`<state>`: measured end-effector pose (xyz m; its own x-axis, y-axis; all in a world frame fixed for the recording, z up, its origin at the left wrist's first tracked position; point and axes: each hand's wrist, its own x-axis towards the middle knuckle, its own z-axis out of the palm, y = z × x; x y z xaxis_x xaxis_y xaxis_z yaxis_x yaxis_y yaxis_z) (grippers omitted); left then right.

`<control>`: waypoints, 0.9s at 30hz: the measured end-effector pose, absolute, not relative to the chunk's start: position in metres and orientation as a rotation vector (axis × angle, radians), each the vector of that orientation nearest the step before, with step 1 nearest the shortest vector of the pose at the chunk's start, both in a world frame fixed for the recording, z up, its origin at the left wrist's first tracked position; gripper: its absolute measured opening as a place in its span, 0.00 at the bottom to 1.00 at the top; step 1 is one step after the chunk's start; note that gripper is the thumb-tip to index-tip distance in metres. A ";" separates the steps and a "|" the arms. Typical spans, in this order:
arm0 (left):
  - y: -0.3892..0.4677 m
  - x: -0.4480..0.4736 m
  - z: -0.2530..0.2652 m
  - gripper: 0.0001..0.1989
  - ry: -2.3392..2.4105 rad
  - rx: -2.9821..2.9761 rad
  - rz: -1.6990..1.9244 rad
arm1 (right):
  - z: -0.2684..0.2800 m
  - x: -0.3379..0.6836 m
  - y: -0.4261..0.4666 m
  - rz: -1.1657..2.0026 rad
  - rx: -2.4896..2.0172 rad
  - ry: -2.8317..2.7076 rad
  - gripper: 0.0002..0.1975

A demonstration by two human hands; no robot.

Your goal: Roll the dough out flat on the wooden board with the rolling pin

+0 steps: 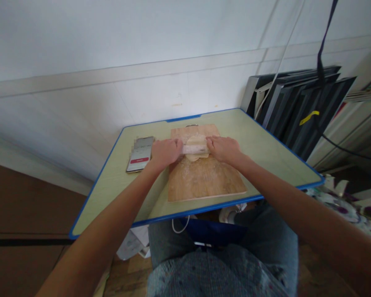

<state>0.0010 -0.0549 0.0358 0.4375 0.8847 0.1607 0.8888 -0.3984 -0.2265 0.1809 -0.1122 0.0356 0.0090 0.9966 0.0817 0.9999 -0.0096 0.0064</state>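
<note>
The fingers of the left hand (167,152) and right hand (225,148) are curled around opposite ends of a rolling pin (195,149), clamped on it. Uneven pressure from one hand could leave the dough (194,158) thicker on one side, and too little flour could make it stick to the wood. The dough lies under the pin between the hands, at three o'clock from the left fingers and nine from the right, showing past the pin toward twelve and six. Beneath is a floury board (205,181), its bare part toward six; farther out, a phone (144,149) lies on the table (266,144) toward nine.
</note>
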 end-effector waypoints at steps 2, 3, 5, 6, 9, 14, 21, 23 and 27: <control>-0.056 0.000 0.033 0.27 -1.518 -2.409 -0.054 | 0.035 0.180 -0.114 -0.097 -2.200 -2.133 0.23; -0.056 0.000 0.032 0.28 -1.512 -2.408 -0.073 | 0.034 0.179 -0.115 -0.101 -2.200 -2.119 0.23; -0.057 -0.001 0.030 0.29 -1.513 -2.397 -0.127 | 0.034 0.178 -0.118 -0.104 -2.197 -2.100 0.23; -0.058 -0.001 0.029 0.30 -1.515 -2.393 -0.154 | 0.034 0.177 -0.120 -0.104 -2.196 -2.090 0.23; -0.061 -0.002 0.028 0.30 -1.517 -2.397 -0.198 | 0.034 0.176 -0.123 -0.111 -2.190 -2.067 0.22; -0.068 -0.001 0.028 0.31 -1.574 -2.372 -0.223 | 0.031 0.175 -0.127 -0.144 -2.165 -2.061 0.21; -0.074 -0.004 0.028 0.29 -1.504 -2.355 -0.254 | 0.028 0.174 -0.133 -0.158 -2.136 -2.059 0.21; -0.076 -0.005 0.027 0.29 -1.483 -2.357 -0.267 | 0.027 0.174 -0.135 -0.170 -2.126 -2.061 0.22; -0.079 -0.006 0.026 0.31 -1.468 -2.354 -0.252 | 0.023 0.173 -0.139 -0.207 -2.097 -2.054 0.22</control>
<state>-0.0060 -0.0787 0.0261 0.4462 0.8313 0.3314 0.8942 -0.3994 -0.2021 0.1735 -0.1392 0.0226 0.0254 0.9711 0.2372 0.9989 -0.0155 -0.0435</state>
